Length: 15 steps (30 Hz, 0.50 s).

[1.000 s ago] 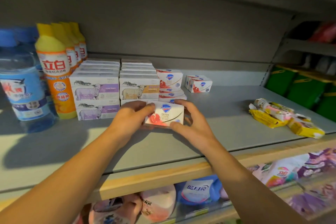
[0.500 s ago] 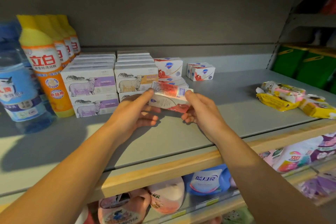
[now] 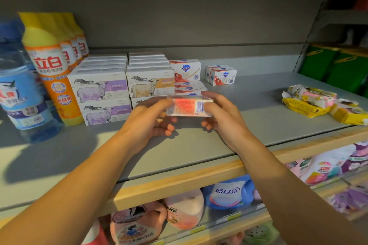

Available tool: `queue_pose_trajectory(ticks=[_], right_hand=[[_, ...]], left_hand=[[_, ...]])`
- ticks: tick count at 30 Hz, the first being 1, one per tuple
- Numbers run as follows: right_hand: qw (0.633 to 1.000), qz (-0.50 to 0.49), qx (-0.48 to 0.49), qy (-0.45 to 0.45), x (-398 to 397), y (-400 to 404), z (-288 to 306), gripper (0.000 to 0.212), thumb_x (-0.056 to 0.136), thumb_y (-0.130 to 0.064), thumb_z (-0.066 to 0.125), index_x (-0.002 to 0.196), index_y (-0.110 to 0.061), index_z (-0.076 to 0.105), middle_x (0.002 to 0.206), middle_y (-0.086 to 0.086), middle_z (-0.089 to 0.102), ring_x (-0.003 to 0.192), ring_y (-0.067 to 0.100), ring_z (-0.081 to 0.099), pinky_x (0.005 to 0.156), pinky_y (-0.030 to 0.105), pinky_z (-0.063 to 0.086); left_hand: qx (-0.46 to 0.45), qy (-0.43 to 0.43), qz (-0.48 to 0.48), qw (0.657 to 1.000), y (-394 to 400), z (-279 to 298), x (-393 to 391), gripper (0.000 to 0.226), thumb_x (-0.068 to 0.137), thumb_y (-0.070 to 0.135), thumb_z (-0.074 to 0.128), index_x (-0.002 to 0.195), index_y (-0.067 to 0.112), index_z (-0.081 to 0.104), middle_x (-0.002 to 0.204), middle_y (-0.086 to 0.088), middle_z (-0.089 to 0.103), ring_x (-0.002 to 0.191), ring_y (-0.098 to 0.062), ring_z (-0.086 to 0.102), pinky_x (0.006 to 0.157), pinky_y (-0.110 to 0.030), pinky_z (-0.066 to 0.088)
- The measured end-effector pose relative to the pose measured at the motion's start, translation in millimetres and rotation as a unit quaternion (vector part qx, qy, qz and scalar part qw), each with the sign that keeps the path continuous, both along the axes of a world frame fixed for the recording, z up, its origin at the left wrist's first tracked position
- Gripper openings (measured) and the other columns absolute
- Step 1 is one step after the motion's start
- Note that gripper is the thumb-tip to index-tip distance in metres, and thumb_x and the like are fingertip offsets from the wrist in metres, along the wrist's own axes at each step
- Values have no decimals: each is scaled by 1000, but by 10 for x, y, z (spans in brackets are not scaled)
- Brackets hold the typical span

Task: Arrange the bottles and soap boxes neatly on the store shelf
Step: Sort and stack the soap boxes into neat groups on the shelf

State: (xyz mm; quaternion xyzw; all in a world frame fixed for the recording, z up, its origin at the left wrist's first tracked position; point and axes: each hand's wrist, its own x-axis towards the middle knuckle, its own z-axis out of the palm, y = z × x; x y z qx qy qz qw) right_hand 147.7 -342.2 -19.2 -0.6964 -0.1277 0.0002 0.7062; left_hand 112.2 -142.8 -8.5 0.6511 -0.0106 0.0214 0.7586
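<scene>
A white and red soap box (image 3: 188, 107) with a barcode facing me is held above the grey shelf (image 3: 249, 125), my left hand (image 3: 148, 119) gripping its left end and my right hand (image 3: 223, 117) its right end. Just behind it lies a low stack of the same red-and-white soap boxes (image 3: 188, 73), with two more (image 3: 222, 75) apart to the right. Sheep-printed soap boxes (image 3: 101, 93) stand stacked in rows to the left. Yellow-capped orange bottles (image 3: 51, 69) and a blue bottle (image 3: 18, 93) stand at the far left.
Yellow and pink wrapped packs (image 3: 318, 103) lie loose at the shelf's right end. Green packages (image 3: 336, 67) fill the neighbouring bay. A wooden shelf edge (image 3: 179, 183) runs in front, with pouches and bottles on the shelf below.
Both hands lifted the soap box off the shelf and turned it over, so its barcode side now faces me instead of its front.
</scene>
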Motion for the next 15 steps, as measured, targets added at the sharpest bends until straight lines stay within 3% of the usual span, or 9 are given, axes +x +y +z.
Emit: queue_pose_trajectory(ticks=[3, 6, 9, 11, 13, 15], right_hand=[[1000, 13, 2, -24, -23, -1, -20, 51, 69, -27, 67, 117, -41, 60, 113, -9, 68, 94, 18, 71, 73, 36, 59], [997, 21, 0, -71, -53, 1, -31, 48, 80, -17, 67, 121, -39, 56, 111, -17, 68, 95, 16, 72, 70, 27, 58], [991, 12, -45, -126, -69, 9, -45, 67, 79, -2, 66, 126, -47, 49, 121, -21, 63, 98, 9, 69, 71, 23, 57], [984, -11, -82, -155, -75, 24, -52, 72, 80, 5, 67, 134, -39, 46, 133, -10, 53, 109, 7, 64, 80, 26, 58], [972, -53, -126, -191, -90, 38, -47, 68, 79, 5, 69, 134, -29, 49, 131, -7, 49, 116, 6, 57, 90, 25, 54], [958, -78, -150, -232, -115, 44, -33, 58, 79, 0, 71, 128, -26, 54, 124, -8, 49, 114, -1, 54, 87, 15, 50]], left_hand=[[10, -20, 0, 1000, -50, 3, -19, 23, 96, 35, 58, 108, 16, 66, 84, -15, 69, 58, -25, 64, 53, -32, 55], [41, -21, 44, 998, -82, 5, -21, 28, 96, 32, 58, 122, 19, 58, 94, -17, 69, 60, -27, 65, 56, -39, 58], [99, -58, 70, 991, -92, 2, -35, 37, 92, 23, 65, 127, 20, 54, 100, -14, 71, 65, -22, 69, 62, -45, 62], [154, -109, 79, 979, -88, 8, -41, 35, 90, 16, 68, 123, 18, 58, 104, -7, 73, 81, -15, 72, 68, -38, 62], [189, -169, 76, 964, -80, 17, -42, 29, 88, 9, 70, 113, 20, 64, 106, 4, 73, 92, -9, 71, 74, -28, 60], [205, -215, 68, 952, -79, 15, -41, 35, 84, 4, 73, 106, 29, 65, 105, 13, 72, 95, -6, 69, 78, -20, 56]])
